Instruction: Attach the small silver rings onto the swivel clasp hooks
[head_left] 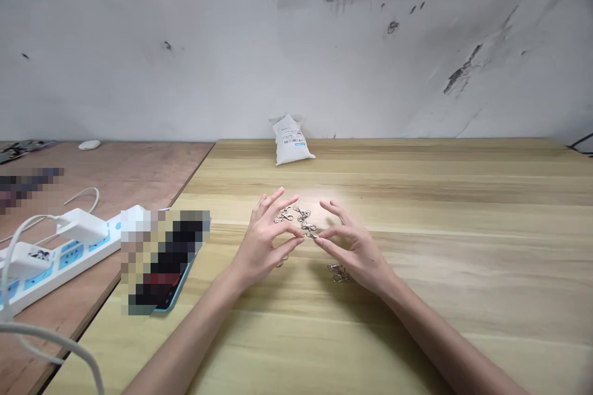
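Observation:
Several small silver metal clasps (301, 217) lie on the light wooden table (440, 247), and one more clasp (338, 273) lies by my right wrist. My left hand (264, 241) and my right hand (352, 247) meet over them. Thumb and forefinger of both hands pinch the same small clasp (309, 232) between them, while the other fingers are spread. Another clasp shows partly under my left palm.
A small white bag (290, 141) with a printed label stands against the wall at the table's far edge. To the left lie a phone (167, 278), partly blurred, and a white power strip (60, 253) with plugs and cables on a reddish board (139, 173).

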`<action>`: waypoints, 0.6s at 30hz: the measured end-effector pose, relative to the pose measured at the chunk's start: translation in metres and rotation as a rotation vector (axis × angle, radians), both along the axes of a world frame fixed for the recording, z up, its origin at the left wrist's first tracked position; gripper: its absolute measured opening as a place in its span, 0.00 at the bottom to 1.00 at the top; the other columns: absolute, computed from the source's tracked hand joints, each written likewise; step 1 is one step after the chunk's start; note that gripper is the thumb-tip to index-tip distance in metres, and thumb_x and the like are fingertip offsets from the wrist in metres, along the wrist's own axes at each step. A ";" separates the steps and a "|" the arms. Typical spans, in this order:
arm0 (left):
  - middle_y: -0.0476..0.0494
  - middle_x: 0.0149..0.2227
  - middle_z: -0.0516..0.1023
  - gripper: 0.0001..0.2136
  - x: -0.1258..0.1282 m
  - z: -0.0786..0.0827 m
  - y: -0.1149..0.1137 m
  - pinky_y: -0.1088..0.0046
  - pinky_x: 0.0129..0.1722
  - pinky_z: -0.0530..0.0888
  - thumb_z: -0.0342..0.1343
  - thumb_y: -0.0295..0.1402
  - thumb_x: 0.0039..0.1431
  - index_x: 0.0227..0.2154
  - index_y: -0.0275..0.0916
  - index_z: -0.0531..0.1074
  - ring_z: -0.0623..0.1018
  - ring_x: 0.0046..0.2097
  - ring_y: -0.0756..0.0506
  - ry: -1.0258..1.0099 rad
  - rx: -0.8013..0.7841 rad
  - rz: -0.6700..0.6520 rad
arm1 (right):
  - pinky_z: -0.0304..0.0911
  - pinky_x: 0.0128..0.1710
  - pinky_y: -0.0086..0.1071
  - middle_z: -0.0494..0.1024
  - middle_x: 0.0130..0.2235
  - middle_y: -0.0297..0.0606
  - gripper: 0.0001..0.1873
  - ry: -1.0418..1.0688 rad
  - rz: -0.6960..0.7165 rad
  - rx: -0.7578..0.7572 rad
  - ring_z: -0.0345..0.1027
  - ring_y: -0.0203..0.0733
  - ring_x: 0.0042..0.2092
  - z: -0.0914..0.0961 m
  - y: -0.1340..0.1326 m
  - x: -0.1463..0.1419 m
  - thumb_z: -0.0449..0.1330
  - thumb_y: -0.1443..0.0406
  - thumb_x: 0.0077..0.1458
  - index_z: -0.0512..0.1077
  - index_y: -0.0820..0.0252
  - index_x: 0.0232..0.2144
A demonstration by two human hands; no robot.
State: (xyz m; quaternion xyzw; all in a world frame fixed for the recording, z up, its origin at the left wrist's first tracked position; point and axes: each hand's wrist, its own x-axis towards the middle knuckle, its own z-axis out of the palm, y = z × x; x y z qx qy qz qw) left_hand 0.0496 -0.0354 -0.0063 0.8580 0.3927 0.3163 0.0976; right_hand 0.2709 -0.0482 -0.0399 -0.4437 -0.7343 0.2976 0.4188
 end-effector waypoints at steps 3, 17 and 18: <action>0.45 0.62 0.66 0.04 0.001 0.000 -0.001 0.46 0.64 0.55 0.58 0.32 0.61 0.32 0.43 0.77 0.55 0.68 0.38 0.005 0.011 0.004 | 0.50 0.63 0.59 0.63 0.64 0.38 0.09 0.059 0.006 -0.067 0.47 0.53 0.68 0.001 -0.001 -0.001 0.61 0.56 0.58 0.78 0.51 0.31; 0.45 0.59 0.70 0.05 0.007 -0.004 -0.002 0.48 0.66 0.53 0.56 0.31 0.62 0.31 0.43 0.76 0.59 0.66 0.39 0.080 0.132 0.028 | 0.53 0.62 0.54 0.65 0.62 0.39 0.10 0.049 0.035 -0.116 0.52 0.51 0.66 0.007 -0.003 -0.002 0.60 0.56 0.59 0.77 0.52 0.31; 0.45 0.59 0.70 0.05 0.006 -0.005 -0.002 0.48 0.66 0.53 0.56 0.31 0.62 0.31 0.43 0.76 0.59 0.66 0.39 0.081 0.126 0.032 | 0.54 0.61 0.54 0.65 0.61 0.39 0.09 0.019 0.030 -0.075 0.53 0.52 0.65 0.007 -0.003 -0.002 0.59 0.57 0.60 0.77 0.52 0.32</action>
